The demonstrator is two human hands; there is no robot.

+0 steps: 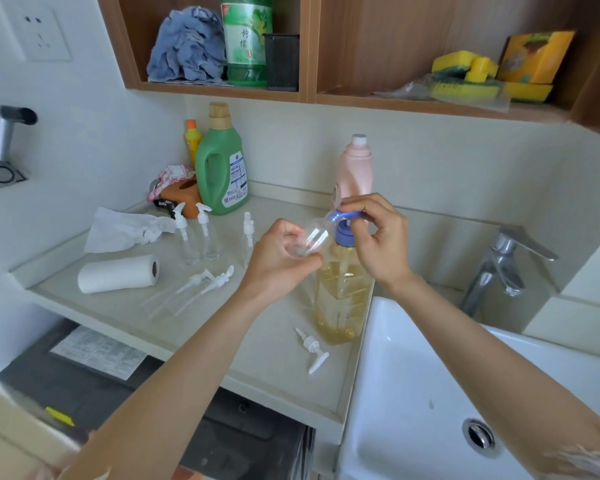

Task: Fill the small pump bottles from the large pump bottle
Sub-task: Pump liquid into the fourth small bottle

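Standing near the counter's (257, 368) right edge, just beside the white sink (406, 393), the large pump bottle (340, 292) is clear plastic with yellow liquid filling most of it and a blue pump head (347, 220) on top. The right hand (378, 237) rests on that pump head, fingers curled around its spout. The left hand (281, 258) grips a small clear bottle (309, 239), tilted with its open mouth up against the blue spout — whether any liquid is inside it cannot be told.

Farther back on the counter, 3 small bottles stand upright with white pump tops: 2 close together (194, 237) and 1 apart to their right (248, 237). In front of them 2 loose white pumps (208, 282) lie side by side with their tubes stretched toward the front edge. Another loose pump (312, 348) lies at the foot of the large bottle, close to the sink rim.

A paper towel roll (118, 273) lies on its side at the left, with a crumpled tissue (125, 228) behind it. A green jug (224, 168) and a pink bottle (355, 168) stand against the back wall. Bare counter lies between the pumps and the front edge — a tap (510, 258) stands behind the sink.
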